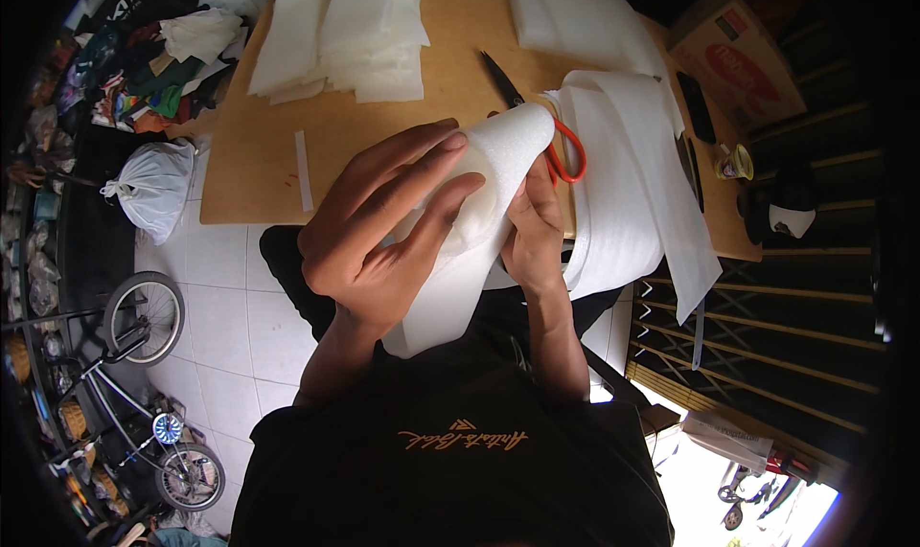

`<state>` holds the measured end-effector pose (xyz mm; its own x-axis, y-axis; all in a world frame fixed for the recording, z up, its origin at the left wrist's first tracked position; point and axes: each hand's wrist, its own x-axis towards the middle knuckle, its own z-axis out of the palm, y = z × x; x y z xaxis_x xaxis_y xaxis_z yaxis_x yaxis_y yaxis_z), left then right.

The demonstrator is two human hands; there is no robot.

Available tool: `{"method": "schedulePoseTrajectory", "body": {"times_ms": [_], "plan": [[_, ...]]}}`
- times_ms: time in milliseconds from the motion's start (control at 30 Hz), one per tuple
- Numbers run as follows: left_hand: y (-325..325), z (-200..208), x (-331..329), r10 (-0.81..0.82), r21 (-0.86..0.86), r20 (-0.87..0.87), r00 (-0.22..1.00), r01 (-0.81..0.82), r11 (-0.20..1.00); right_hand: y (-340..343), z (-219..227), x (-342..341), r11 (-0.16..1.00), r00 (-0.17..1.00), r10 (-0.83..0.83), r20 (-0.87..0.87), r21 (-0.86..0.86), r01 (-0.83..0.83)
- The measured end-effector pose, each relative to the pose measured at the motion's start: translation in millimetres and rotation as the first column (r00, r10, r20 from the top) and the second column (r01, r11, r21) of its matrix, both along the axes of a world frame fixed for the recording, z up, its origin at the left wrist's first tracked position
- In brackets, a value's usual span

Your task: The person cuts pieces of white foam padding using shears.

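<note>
Above the table's near edge, my two hands hold a white foam sheet (522, 137), curled over at its top, its lower part hanging toward my lap. My left hand (369, 236) curves round the left side, with thumb and fingertips against the foam. A pale, rounded, translucent form shows between those fingers; I cannot make out whether it is a separate thing. On the right edge, my right hand (537, 236) grips the sheet, its fingers partly hidden behind it. Scissors (572, 156) with orange handles and dark blades lie behind the foam, partly covered.
Cut foam pieces (374, 34) lie in stacks at the wooden table's (259, 164) far left. Longer folded foam (613, 188) drapes over its right side. A narrow white strip (304, 171) lies left. A cardboard box (738, 58), white bag (153, 188) and bicycle (144, 317) stand around.
</note>
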<state>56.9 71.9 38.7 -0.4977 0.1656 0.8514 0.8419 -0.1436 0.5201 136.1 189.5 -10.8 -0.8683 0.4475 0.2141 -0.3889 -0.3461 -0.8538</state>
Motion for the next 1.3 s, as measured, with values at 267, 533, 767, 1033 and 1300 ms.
{"method": "schedulePoseTrajectory", "body": {"times_ms": [267,533,767,1033,1300], "plan": [[-3,1,-5,0.003,-0.016,0.107,0.994,-0.002,1.0,-1,6,4,0.99,0.995,-0.012,0.099,0.143,-0.003],[-14,0,-12,-0.163,-0.169,0.161,0.973,0.19,0.967,3,18,9,0.958,0.993,-0.045,0.108,0.286,0.012],[-21,1,-21,-0.427,-0.088,0.346,0.836,0.482,0.872,6,21,9,0.911,0.992,-0.127,-0.022,0.394,0.125],[-22,-16,-15,-0.517,0.217,0.66,0.546,0.52,0.826,7,23,11,0.826,0.99,-0.142,0.019,0.553,0.107],[-28,-28,-26,-0.544,0.021,0.545,0.638,0.638,0.77,2,28,18,0.797,0.989,-0.119,0.086,0.603,0.043]]}}
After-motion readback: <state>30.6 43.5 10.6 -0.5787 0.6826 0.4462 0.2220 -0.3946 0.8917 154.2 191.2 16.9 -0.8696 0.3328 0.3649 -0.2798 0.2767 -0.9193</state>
